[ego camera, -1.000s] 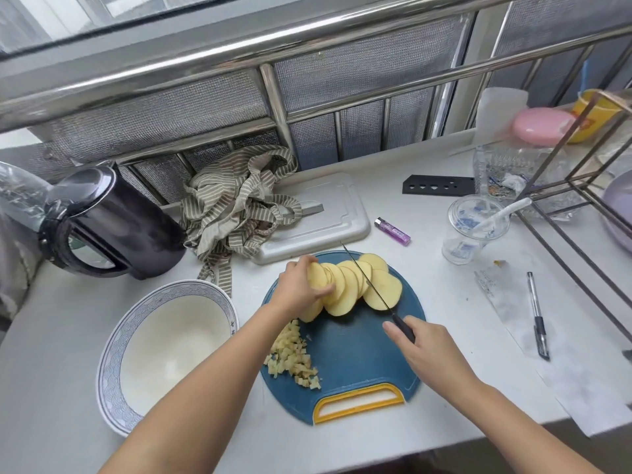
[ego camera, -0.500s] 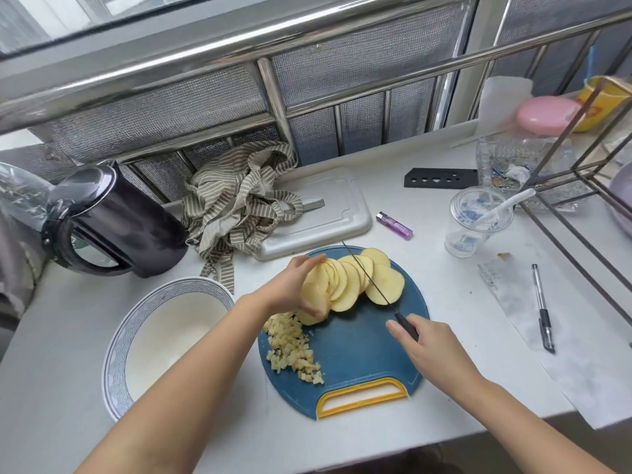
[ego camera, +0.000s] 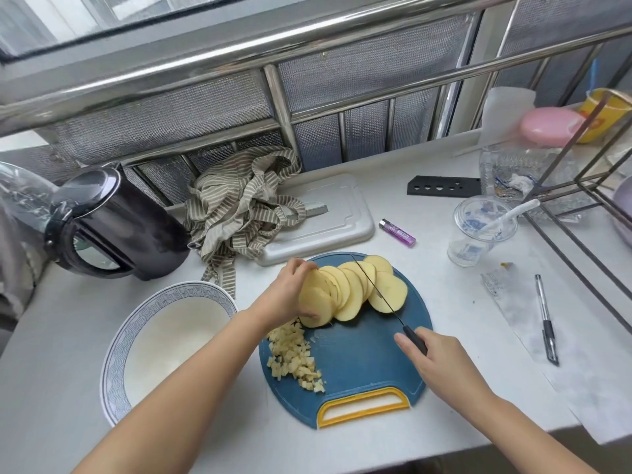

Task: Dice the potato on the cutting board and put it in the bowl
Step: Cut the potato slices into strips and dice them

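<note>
A round blue cutting board (ego camera: 362,364) with a yellow handle lies at the counter's front. A fanned row of yellow potato slices (ego camera: 352,289) leans across its far half. My left hand (ego camera: 290,295) grips the leftmost slices and tilts them up on edge. A heap of small potato dice (ego camera: 294,360) sits on the board's left side. My right hand (ego camera: 437,360) holds the black handle of a thin knife (ego camera: 376,289), whose blade lies across the right slices. A wide white bowl (ego camera: 116,354) with a blue patterned rim stands left of the board.
A black kettle (ego camera: 113,227) stands at the back left, next to a striped cloth (ego camera: 239,206) draped over a grey tray (ego camera: 328,224). A purple lighter (ego camera: 398,232), a plastic cup (ego camera: 478,230), a pen (ego camera: 546,319) and a metal rack (ego camera: 581,206) fill the right side.
My left hand has lifted the leftmost slices up on edge, apart from the rest of the fan. The knife and my right hand have barely moved.
</note>
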